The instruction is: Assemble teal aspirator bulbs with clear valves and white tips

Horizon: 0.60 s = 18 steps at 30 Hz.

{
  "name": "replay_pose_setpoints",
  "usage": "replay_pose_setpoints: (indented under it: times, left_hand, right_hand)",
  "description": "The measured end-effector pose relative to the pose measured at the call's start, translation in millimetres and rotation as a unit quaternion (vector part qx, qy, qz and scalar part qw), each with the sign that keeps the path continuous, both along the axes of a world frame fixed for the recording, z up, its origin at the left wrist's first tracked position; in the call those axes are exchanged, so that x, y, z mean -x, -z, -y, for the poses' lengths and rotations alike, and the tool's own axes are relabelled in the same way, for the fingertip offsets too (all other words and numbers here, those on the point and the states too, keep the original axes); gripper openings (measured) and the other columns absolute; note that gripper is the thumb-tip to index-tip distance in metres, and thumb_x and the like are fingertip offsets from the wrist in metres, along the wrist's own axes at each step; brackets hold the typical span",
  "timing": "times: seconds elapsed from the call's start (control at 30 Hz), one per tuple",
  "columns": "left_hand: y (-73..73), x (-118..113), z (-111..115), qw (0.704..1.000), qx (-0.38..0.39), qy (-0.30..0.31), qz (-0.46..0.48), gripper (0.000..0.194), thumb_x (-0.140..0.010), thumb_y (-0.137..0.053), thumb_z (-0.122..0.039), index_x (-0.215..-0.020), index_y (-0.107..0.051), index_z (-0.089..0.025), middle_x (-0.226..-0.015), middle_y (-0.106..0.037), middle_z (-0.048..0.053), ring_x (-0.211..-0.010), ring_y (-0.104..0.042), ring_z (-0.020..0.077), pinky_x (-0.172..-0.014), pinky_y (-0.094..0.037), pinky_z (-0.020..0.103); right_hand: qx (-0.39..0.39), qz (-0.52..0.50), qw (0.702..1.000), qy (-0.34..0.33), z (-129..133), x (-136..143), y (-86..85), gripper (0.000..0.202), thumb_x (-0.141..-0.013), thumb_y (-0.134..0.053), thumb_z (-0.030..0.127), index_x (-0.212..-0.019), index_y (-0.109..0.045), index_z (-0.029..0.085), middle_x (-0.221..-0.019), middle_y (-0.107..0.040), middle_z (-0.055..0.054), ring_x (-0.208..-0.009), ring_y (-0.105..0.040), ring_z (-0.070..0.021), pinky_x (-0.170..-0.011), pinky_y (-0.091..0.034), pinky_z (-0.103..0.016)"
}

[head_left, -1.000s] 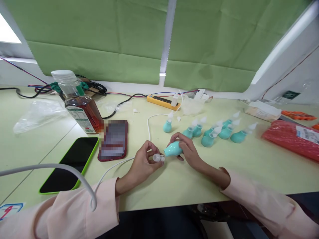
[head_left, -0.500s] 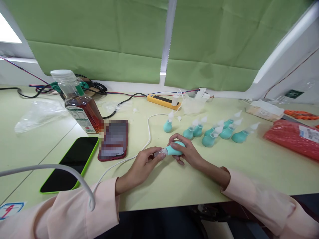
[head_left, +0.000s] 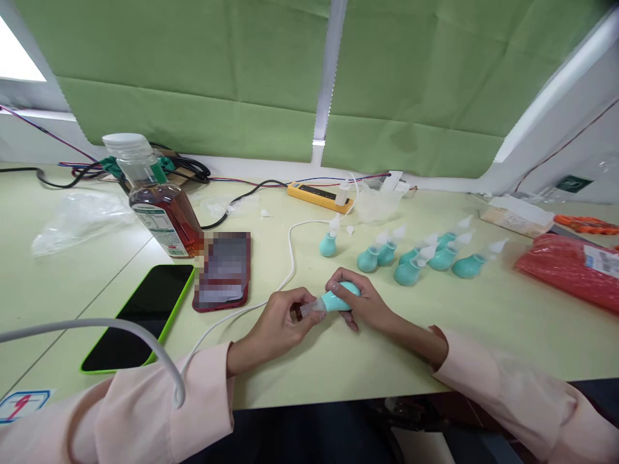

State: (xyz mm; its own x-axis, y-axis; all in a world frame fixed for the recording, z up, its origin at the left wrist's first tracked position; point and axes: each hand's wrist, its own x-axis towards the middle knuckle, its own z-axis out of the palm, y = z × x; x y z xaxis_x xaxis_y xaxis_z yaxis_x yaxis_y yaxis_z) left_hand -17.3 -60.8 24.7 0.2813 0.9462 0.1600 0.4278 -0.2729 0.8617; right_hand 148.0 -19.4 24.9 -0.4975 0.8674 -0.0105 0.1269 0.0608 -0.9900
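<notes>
Power strip point(head_left: 314, 197) on pale table point(head_left: 367, 367): green blind point(head_left: 411, 84) behind; in front, left hand point(head_left: 275, 325) grips nozzle point(head_left: 312, 306), right hand point(head_left: 370, 306) teal bulb point(head_left: 333, 301).

Place: we are looking at an indoor workroom or office; which of the two, we are not managing to tell.
Table: we are sitting at a pale table point(head_left: 377, 367), with a marked tag point(head_left: 23, 406) showing at its corner.
Batch: we are seeing matching teal bulbs point(head_left: 407, 273) standing grouped.
Wiring: we are noticing a yellow power strip point(head_left: 319, 198) and black cables point(head_left: 196, 169).
Backdrop: we are facing green blinds point(head_left: 193, 64).
</notes>
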Motion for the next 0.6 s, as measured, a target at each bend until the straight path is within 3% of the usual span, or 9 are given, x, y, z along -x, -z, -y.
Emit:
replay_pose_setpoints:
  times: [0.13,0.23,0.4,0.6]
  left_hand:
    - [2.1,1,3,0.994,-0.094,-0.022,-0.055,0.016,-0.076,-0.048,-0.027,-0.073,-0.053,-0.013,-0.064,-0.053,0.001,-0.057,-0.046,0.0108,-0.052,-0.036,0.022]
    - [4.5,3,4,0.972,-0.206,-0.012,-0.108,0.014,-0.078,-0.047,-0.024,-0.075,-0.053,-0.012,-0.064,-0.052,0.003,-0.06,-0.045,0.0126,-0.054,-0.037,0.023]
    - [8.8,3,2,0.911,-0.361,0.046,-0.196,0.012,-0.08,-0.044,-0.017,-0.076,-0.053,-0.01,-0.063,-0.053,0.005,-0.062,-0.041,0.0148,-0.056,-0.04,0.026]
    - [12.3,0,4,0.818,-0.465,0.046,-0.334,0.013,-0.079,-0.044,-0.008,-0.074,-0.056,-0.007,-0.062,-0.054,0.007,-0.058,-0.041,0.0162,-0.053,-0.038,0.03]
  right_hand:
    - [0.027,-0.004,1.0,-0.014,0,1,-4.0,0.023,-0.075,-0.048,0.041,-0.071,-0.04,0.019,-0.041,-0.038,0.01,-0.027,-0.035,-0.0042,-0.023,-0.032,-0.014]
    - [0.06,0.021,0.997,-0.052,-1,0,-8.4,0.023,-0.076,-0.046,0.041,-0.072,-0.039,0.02,-0.044,-0.046,0.009,-0.024,-0.031,-0.0029,-0.021,-0.027,-0.013]
    - [0.109,0.063,0.987,-0.099,-4,-3,-11.3,0.024,-0.076,-0.045,0.043,-0.073,-0.04,0.02,-0.054,-0.056,0.004,-0.025,-0.027,-0.0013,-0.022,-0.027,-0.012]
    - [0.195,0.078,0.97,-0.127,-7,-3,-10.6,0.031,-0.078,-0.039,0.049,-0.073,-0.043,0.018,-0.049,-0.054,0.004,-0.024,-0.021,-0.0001,-0.023,-0.03,-0.013]
